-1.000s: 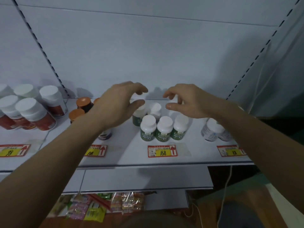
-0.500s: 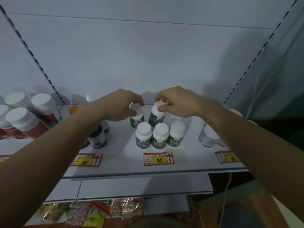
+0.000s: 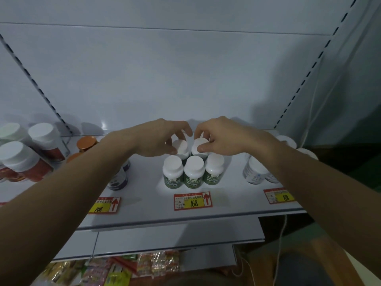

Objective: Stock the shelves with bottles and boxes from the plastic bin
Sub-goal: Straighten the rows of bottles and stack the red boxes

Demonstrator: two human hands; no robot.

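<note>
Left hand (image 3: 158,139): grips the cap of a white-capped green-label plastic bottle (image 3: 181,147), back row, frame centre.
Right hand (image 3: 222,137): grips the neighbouring white-capped green bottle (image 3: 199,145).
Shelf (image 3: 144,211): white metal; three matching bottles (image 3: 194,172) stand directly in front.

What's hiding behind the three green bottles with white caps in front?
Behind the three front green-labelled bottles stand two more white-capped bottles: the left hand grips one, the right hand the other. Anything further back is covered by the hands.
</note>
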